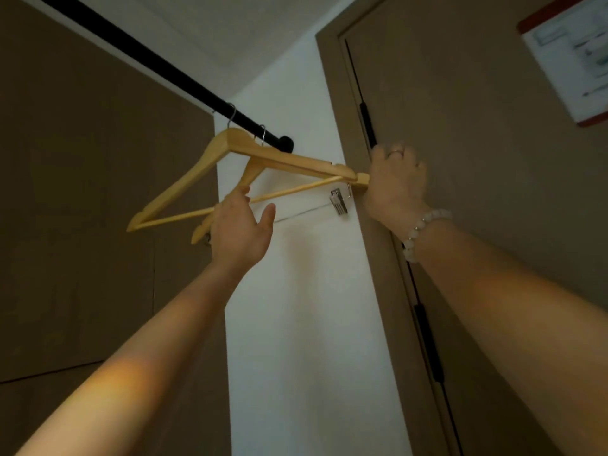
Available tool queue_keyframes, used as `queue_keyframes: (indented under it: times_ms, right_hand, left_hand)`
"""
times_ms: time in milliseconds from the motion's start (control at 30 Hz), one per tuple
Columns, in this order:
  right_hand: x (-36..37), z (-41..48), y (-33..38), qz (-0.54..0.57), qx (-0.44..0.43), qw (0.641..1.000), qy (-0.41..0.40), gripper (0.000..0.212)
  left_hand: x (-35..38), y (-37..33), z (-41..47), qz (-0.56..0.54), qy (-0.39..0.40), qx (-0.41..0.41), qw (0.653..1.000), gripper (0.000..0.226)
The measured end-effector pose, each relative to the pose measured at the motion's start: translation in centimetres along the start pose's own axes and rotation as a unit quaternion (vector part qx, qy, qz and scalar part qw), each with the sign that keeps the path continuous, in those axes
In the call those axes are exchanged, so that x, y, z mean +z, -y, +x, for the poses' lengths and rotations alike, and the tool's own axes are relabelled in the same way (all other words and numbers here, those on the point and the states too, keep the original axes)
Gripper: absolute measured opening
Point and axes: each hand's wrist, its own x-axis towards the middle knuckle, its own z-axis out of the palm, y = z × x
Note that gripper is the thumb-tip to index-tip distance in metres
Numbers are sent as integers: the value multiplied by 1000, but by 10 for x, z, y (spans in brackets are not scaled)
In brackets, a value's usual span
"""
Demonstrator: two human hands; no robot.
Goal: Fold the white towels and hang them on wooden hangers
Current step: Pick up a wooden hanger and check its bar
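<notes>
You are standing in what looks like a hotel-room wardrobe nook: a black hanging rail (164, 65) carries wooden hangers (279, 158) between brown panels (82, 192) and a white wall (306, 291), and the brown door (460, 93) beside you bears a red-framed notice (572, 57).

Two wooden hangers (184, 177) (250, 172), one black rail (148, 62), two hands (238, 232) (394, 182), one bracelet (424, 228).

One wide-angle view is taken from the head, tilted steeply upward toward the black rail (158, 60) and ceiling (246, 37). The wooden hangers (289, 160) are seen from below, at arm's reach, framed between the left hand (238, 230) and right hand (396, 182).
</notes>
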Motion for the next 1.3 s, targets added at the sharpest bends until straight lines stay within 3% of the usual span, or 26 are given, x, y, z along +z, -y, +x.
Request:
queue_keyframes:
  times_ms: [167,400,500,667,767,900,1033,1133,1200,1300]
  right_hand:
    - [35,40,-13,115,-9,989,93,43]
    - [57,43,-8,327,-91,902,268,36]
    - [63,37,6,364,-90,871,316,28]
    - [84,29,30,478,-44,833,274,23]
    - [90,28,35,506,-7,838,203,21]
    - [89,32,34,524,-10,835,169,17]
    - [86,37,29,565,5,810,158,18]
    - [82,31,28,618,33,770,155,13]
    - [79,19,26,647,46,744,160,10]
    - [76,-10,17,645,36,748,156,14]
  left_hand:
    - [22,-41,42,-1,-24,-41,999,57]
    - [62,-67,61,8,28,-113,993,66]
    - [66,-69,65,-9,26,-141,990,50]
    - [56,-73,75,-57,37,-168,983,45]
    - [51,-85,80,-80,31,-169,982,44]
    - [43,-95,87,-79,-21,-167,983,40]
    - [41,-94,86,-88,-11,-137,987,38]
    - [45,-90,77,-63,-31,-114,991,34]
    - [46,-91,67,-59,-42,-116,991,45]
    - [45,-87,37,-99,-29,-140,985,64]
